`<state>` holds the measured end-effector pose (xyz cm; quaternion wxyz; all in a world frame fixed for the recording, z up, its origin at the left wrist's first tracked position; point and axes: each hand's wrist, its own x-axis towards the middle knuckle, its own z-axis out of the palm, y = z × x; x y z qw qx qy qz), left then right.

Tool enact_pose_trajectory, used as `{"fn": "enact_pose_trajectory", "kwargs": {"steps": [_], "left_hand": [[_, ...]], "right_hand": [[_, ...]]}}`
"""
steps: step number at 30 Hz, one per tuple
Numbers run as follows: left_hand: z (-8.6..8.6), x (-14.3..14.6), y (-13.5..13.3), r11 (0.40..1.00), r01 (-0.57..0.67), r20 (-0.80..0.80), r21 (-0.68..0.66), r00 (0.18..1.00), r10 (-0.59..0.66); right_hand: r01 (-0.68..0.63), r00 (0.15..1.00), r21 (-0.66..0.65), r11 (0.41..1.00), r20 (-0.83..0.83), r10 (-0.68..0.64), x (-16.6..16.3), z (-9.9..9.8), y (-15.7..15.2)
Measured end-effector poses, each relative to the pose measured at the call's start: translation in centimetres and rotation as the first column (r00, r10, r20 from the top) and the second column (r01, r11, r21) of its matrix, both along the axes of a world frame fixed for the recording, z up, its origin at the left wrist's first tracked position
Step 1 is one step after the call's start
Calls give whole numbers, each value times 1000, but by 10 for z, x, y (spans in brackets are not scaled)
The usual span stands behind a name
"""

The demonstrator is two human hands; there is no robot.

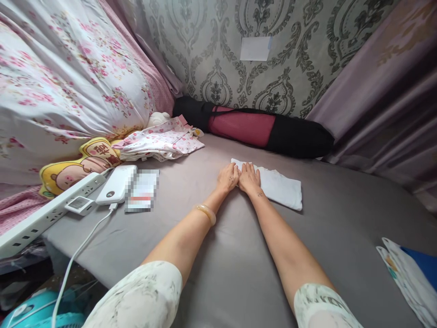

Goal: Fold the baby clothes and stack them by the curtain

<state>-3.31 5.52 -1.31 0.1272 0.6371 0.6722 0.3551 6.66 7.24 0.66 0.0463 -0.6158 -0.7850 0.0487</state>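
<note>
Okay, folded white cloth (282,187) runs lengthwise rightward from my nearer, slightly spread right hand (249,177); left hand (228,177) curls, pinch unclear.

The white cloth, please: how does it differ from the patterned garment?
The white cloth looks plain; the patterned garment has pink prints. The cloth is flat; the garment, bunched. The left hand and right hand touch the cloth, not the garment. Both items lie on grey fabric.
</note>
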Motion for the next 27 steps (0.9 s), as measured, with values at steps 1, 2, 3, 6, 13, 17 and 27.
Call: {"fn": "enact_pose_trajectory", "kwargs": {"steps": [1,2,3,6,13,17,27], "left_hand": [[0,-1,0,1000,-2,22,-1,1000,2],[1,-1,0,1000,-5,43,0,999,5],[1,-1,0,1000,-8,63,3,998,7],[3,-2,-1,1000,-19,125,21,992,16],[10,-6,-1,992,-115,247,41,964,102],[9,-7,-1,992,-121,277,35,955,107],[8,-3,-6,996,-36,54,87,998,31]], "right_hand": [[1,1000,-10,1000,5,-1,-1,-1,0],[4,1000,-18,1000,10,-4,-1,-1,0],[8,1000,-26,1000,15,-8,-1,-1,1],[18,1000,-34,999,24,-18,-4,1,3],[-152,988,-41,987,29,154,-21,5,0],[-160,984,-74,984,64,165,-25,4,-1],[-53,996,38,998,-64,56,12,16,-7]]}}
